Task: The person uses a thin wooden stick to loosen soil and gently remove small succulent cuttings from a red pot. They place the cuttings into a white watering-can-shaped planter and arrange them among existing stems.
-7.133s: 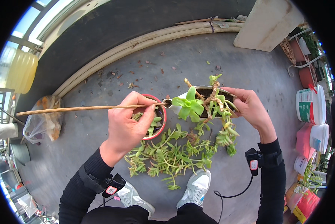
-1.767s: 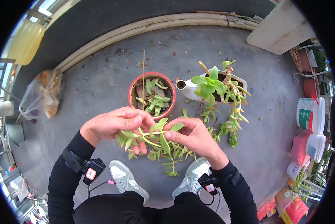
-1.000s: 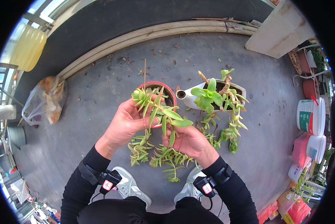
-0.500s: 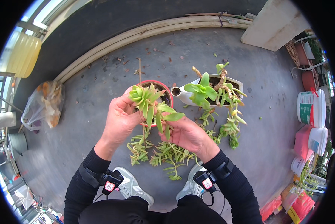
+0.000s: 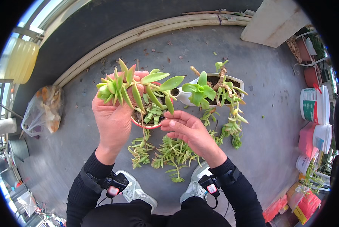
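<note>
My left hand is closed round the stem of a succulent cutting, its pointed green leaves tipped with red. The cutting lies sideways above a round red-rimmed pot, which holds soil and several loose-looking leaves. A thin stick shows above and below the left hand; whether the fingers grip it is hidden. My right hand is open beside the pot, fingers stretched toward the cutting's lower leaves, holding nothing. To the right sits a white spouted planter with a thick-stemmed succulent trailing over its side.
Several succulent cuttings lie on the grey floor between the pot and my shoes. A clear plastic bag rests at the left. White tubs stand along the right, pipes along the far wall.
My left hand has shifted left and turned, tipping the cutting onto its side and baring the pot's inside. My right hand has come away from the cutting's leaves, its fingers now stretched out.
</note>
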Tool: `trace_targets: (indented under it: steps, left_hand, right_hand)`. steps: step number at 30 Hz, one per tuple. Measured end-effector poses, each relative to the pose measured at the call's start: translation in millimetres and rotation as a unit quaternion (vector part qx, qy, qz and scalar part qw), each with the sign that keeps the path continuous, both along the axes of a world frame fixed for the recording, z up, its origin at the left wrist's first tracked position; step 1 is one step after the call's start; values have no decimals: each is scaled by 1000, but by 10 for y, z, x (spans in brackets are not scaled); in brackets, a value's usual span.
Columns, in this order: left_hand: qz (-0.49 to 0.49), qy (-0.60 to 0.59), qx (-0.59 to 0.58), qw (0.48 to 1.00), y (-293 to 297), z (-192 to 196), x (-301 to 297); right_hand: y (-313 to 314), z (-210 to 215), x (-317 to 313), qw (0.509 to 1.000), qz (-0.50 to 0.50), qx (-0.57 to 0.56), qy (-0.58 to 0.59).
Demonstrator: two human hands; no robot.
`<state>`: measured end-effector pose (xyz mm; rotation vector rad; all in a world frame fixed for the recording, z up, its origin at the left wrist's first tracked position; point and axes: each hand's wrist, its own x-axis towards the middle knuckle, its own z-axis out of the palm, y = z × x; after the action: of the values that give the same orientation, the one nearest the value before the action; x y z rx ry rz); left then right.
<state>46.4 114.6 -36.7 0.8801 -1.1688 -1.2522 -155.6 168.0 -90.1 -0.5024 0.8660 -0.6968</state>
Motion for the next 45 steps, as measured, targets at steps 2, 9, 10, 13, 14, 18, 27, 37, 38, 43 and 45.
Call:
trace_targets:
  steps: [2,9,10,13,14,18,27,37,38,43,45]
  left_hand:
    - [13,-11,-14,1000,-11,-15,-64]
    - [30,-124,-94,987,-46,-65,-139]
    - [31,-128,-97,987,-42,-81,-149]
    - [31,-121,-103,987,-35,-148,-177]
    - [28,-112,-93,989,-31,-168,-174]
    - [16,-128,-115,985,-32,-261,-179]
    - [14,-112,-65,991,3,-276,-221]
    - [-11,-207,-67,976,-90,-109,-118]
    - [-23,-214,-78,973,-114,-108,-99]
    - [-15,-253,-86,964,-138,-100,-56]
    - [-14,-264,-81,961,-131,-68,-45]
  right_hand:
    - [31,17,9,999,-1,-34,34]
    - [78,35,39,994,-11,-77,79]
    - [80,32,48,993,-15,-83,82]
    - [87,19,73,988,-33,-105,108]
    - [91,15,75,987,-45,-114,100]
    - [97,-1,61,986,-65,-116,100]
    - [99,-11,52,977,-76,-147,133]
    - [128,10,83,914,-133,-257,285]
    - [130,-2,87,901,-138,-276,304]
    - [108,-105,113,828,-125,-382,391]
    - [100,-136,108,805,-111,-412,412]
